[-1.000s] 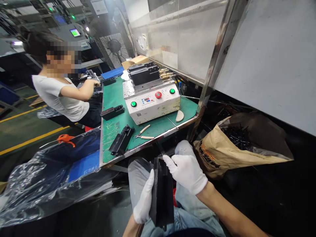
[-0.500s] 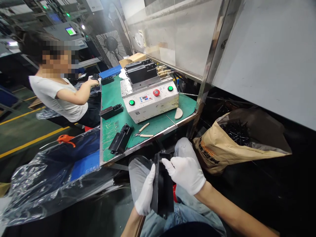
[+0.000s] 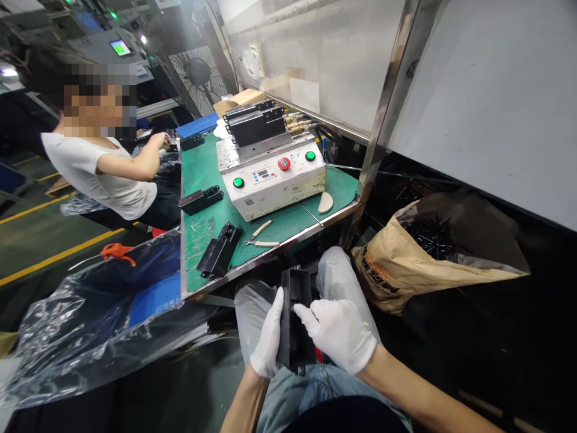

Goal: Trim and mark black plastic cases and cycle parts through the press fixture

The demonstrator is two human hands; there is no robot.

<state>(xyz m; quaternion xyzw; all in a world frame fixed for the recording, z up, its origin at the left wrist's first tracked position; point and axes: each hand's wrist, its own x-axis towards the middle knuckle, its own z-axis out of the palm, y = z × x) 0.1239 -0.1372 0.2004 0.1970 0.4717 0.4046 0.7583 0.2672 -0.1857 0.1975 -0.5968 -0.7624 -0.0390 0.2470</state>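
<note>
Worktop: green on top, from 10 to 1 o'clock of the held black part.
Paper sack: at 2 o'clock from this part, open, with black scraps inside.
White control box: on the worktop, at 12 o'clock.
Held black part: between both hands, above the lap, its open side facing up.
Right hand: at 3 o'clock, gloved, half curled, forefinger reaching over the opening; if it pinches something small, I cannot tell.
Left hand: at 8 o'clock, gloved, nearly flat, supporting the part's side.
Cutters: on the worktop, at 11 o'clock, handles spread.
</note>
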